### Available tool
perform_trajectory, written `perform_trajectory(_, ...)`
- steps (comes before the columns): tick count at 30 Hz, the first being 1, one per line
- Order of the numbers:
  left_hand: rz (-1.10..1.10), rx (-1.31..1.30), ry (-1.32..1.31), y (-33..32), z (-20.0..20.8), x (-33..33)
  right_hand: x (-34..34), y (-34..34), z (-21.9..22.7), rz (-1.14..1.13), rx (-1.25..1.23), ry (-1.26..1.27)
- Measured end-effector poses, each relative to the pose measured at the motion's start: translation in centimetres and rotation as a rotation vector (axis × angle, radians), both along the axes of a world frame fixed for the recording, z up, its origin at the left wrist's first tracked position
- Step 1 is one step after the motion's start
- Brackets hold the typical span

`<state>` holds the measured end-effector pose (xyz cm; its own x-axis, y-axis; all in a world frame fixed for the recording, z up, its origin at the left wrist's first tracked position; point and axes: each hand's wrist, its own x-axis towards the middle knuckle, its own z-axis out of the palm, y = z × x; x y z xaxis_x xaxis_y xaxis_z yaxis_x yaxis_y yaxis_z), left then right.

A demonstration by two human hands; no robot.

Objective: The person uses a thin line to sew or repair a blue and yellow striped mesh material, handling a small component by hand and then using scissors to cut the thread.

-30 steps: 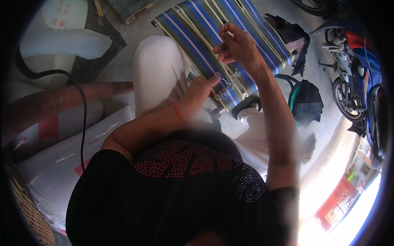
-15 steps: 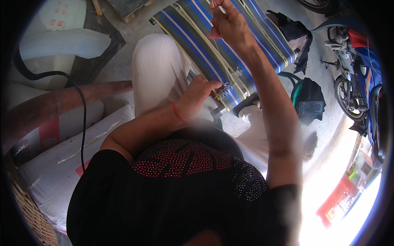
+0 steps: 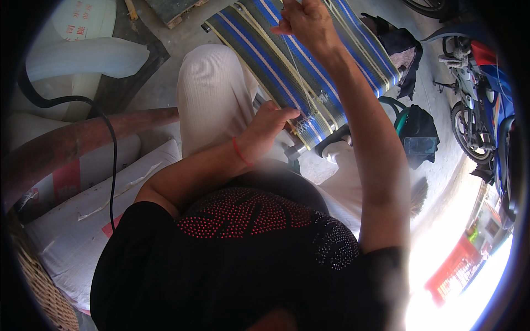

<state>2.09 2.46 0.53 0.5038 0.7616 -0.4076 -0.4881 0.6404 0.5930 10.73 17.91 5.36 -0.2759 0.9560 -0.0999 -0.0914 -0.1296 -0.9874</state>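
A striped woven fabric sheet (image 3: pixel 259 41) in blue, green, yellow and white stretches out before my knees. My left hand (image 3: pixel 266 126) grips its near edge, thumb on top and the other fingers hidden underneath. Beside that thumb, white zigzag stitches (image 3: pixel 305 124) cross the corner, and a small tangle of pale thread (image 3: pixel 321 98) lies farther up. Above the far part of the sheet, my right hand (image 3: pixel 309 25) is closed on a thin pale thread (image 3: pixel 294 62) that runs down to the stitched area. The fingertips are near the top rim, so any needle there cannot be made out.
A metal tube end (image 3: pixel 296 151) shows below the sheet's near corner. Black cloth (image 3: pixel 406 55) lies past its right edge, near a dark bag with a phone-like device (image 3: pixel 420 145). A motorcycle (image 3: pixel 475 105) stands at right. White sacks (image 3: pixel 105 215) and a curved brown beam (image 3: pixel 94 132) are at left.
My right hand has shifted slightly, its fingers curling further in, and the thread beneath it shows as a straighter line. The fabric has moved slightly; my left hand keeps its hold.
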Motion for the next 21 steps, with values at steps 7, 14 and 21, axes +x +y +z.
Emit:
perform_trajectory(7, -0.002, -0.014, 0.012, 0.0, -0.1, 0.0, -0.5, 0.5, -0.5, -0.013, 0.133, -0.149)
perform_trajectory(14, 0.005, -0.013, 0.127, 0.1, -1.3, 0.5, -2.4, 1.5, -2.5, 0.016, 0.19, -0.065)
perform_trajectory(21, 0.042, -0.055, 0.037, 0.3, -0.8, 0.4, 2.8, -6.1, 2.8, -0.142, 0.3, -0.461)
